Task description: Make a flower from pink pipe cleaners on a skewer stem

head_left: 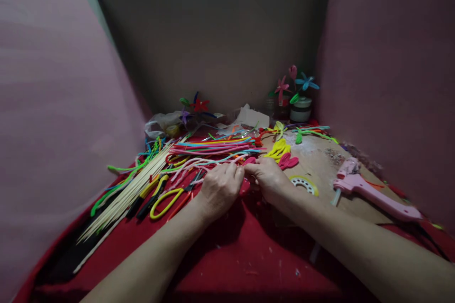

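My left hand (221,187) and my right hand (269,179) meet over the near middle of the table, fingers closed and fingertips almost touching. Between them shows a dark pink pipe cleaner (245,187), pinched by both; much of it is hidden behind the fingers. Just past my right hand lie pink pipe-cleaner petals (288,161) and a bundle of yellow looped pipe cleaners (278,150). Scissors with yellow handles (167,202) rest left of my left hand, blades partly under loose pale pink pipe cleaners (192,165).
Black-and-yellow pliers (153,195) and bamboo skewers (124,203) lie at left. A row of coloured pipe cleaners (216,147) is behind my hands. Cardboard (316,151) at right carries a tape roll (304,184) and a pink glue gun (373,191). Pipe-cleaner flowers (305,82) stand at the back.
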